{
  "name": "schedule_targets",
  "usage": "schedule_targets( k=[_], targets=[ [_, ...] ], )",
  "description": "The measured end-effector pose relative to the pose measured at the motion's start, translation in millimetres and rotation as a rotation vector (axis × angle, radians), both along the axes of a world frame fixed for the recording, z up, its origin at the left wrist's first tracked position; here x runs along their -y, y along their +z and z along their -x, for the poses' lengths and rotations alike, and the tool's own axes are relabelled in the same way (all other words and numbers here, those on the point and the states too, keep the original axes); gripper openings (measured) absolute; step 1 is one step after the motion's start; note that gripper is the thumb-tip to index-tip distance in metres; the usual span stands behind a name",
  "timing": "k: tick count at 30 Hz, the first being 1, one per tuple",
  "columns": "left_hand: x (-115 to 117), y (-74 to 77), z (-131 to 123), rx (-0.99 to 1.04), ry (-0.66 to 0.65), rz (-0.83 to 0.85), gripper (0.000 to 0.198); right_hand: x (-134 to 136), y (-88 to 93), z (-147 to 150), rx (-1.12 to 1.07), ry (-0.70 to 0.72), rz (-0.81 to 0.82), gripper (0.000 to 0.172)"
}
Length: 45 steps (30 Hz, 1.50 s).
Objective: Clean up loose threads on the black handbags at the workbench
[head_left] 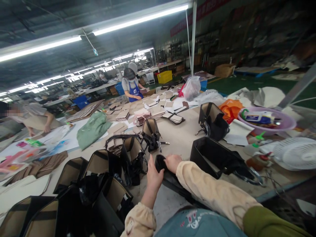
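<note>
Black piece [160, 161] is between the two hands, just above the table [182, 133] or on it, can't tell which. Right hand [172, 163] is curled, fingers closed on the piece's right edge. Left hand [154, 175] is half spread, fingers straight and thumb out, piece sitting in the V at its left side; can't tell if it grips or only steadies. A dark length of material [176, 186] runs from near the piece under the right forearm. Straight beyond the hands: a small black bag [150, 130], tan lining showing, metal clasp [165, 143] beside it. Just left of the left hand, another lined black bag [130, 154]; further left and nearer the body, a crowd of the same (they overlap, no count from me). Right of the right hand: a wide black bag [203, 153] with its mouth up, a black bag [214, 123] past it, then a white fan [296, 152] and a purple basin [290, 124]. Well beyond the hands: stacked brown panels [122, 116], green cloth [93, 131] off to the left, and a co-worker in a blue apron [134, 92]. Second co-worker [40, 120] far left, arms over the table.
</note>
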<state>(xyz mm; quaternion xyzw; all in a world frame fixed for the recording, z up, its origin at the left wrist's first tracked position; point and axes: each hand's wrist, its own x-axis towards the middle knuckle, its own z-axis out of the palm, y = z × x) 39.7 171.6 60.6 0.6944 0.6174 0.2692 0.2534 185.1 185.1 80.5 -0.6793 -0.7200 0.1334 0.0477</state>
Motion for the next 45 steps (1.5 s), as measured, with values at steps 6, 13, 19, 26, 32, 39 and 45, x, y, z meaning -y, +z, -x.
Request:
schedule_targets(
  k=[6, 13, 19, 26, 32, 39, 45],
  targets=[
    [-37.2, -2.4, 29.6, 0.066, -0.139, 0.076, 0.079, -14.5, -4.1, -11.5, -0.017, 0.007, 0.043, 0.042],
    [-82.5, 22.3, 53.0, -0.271, -0.201, 0.175, 0.073, -20.9, -3.6, -7.2, -0.057, 0.070, 0.054, 0.037],
    [-72.8, 12.8, 44.9, -0.230, -0.206, 0.176, 0.045, -10.9, -5.9, -10.8, -0.055, 0.070, 0.070, 0.038],
    [-67.2, 20.0, 30.8, -0.196, -0.355, -0.078, 0.053, -4.9, -1.4, -4.4, -0.038, 0.041, 0.094, 0.039],
    [-70.5, 15.3, 20.0, -0.232, -0.410, -0.228, 0.017, -5.2, -2.3, -6.0, -0.056, 0.001, 0.094, 0.037],
    [-80.5, 11.3, 13.1, -0.269, -0.463, -0.287, 0.008, -6.0, -6.7, -11.3, -0.066, -0.019, 0.056, 0.036],
    [-86.0, 9.5, 10.8, -0.334, -0.493, -0.307, 0.011, -4.7, -7.6, -10.3, -0.065, -0.006, 0.049, 0.037]
  ],
)
